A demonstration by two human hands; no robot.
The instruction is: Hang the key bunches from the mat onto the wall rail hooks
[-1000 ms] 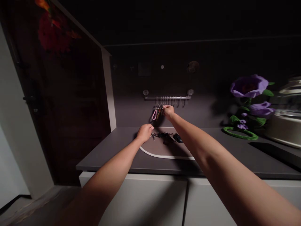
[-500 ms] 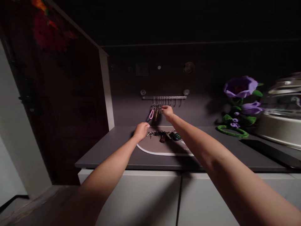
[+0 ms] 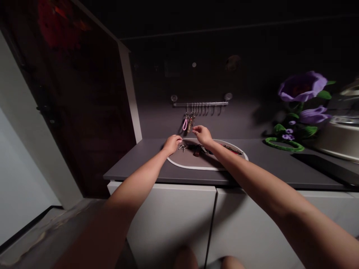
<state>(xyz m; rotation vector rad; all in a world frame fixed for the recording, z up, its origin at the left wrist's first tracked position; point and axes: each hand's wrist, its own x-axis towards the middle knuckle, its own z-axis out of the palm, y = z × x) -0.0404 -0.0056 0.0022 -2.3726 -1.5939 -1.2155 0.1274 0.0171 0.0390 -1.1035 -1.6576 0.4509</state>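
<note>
A clear hook rail (image 3: 201,104) is fixed to the dark wall. From its left hooks hang a pink loop keychain (image 3: 185,123) and a patterned keychain (image 3: 190,125) with metal rings. My right hand (image 3: 203,135) is just right of the patterned keychain and slightly below the rail, fingers loosely bent and slightly apart, with nothing visible in them. My left hand (image 3: 171,144) hovers by the left end of the oval mat (image 3: 182,161), fingers loosely extended, beside a bunch of keys (image 3: 183,148). A brown key fob (image 3: 196,152) lies farther right, partly hidden by my right hand and forearm.
Purple artificial flowers (image 3: 304,87) with a green ring base stand on the right of the counter (image 3: 146,172). A pale domed container (image 3: 340,136) is beside them, a flat black object (image 3: 319,164) in front. White cabinet doors (image 3: 171,216) are below, a dark door (image 3: 92,123) left.
My right hand has dropped lower from the hooks, away from the hanging keychains, which stay on the rail. My left hand has shifted slightly. The view has tilted downward.
</note>
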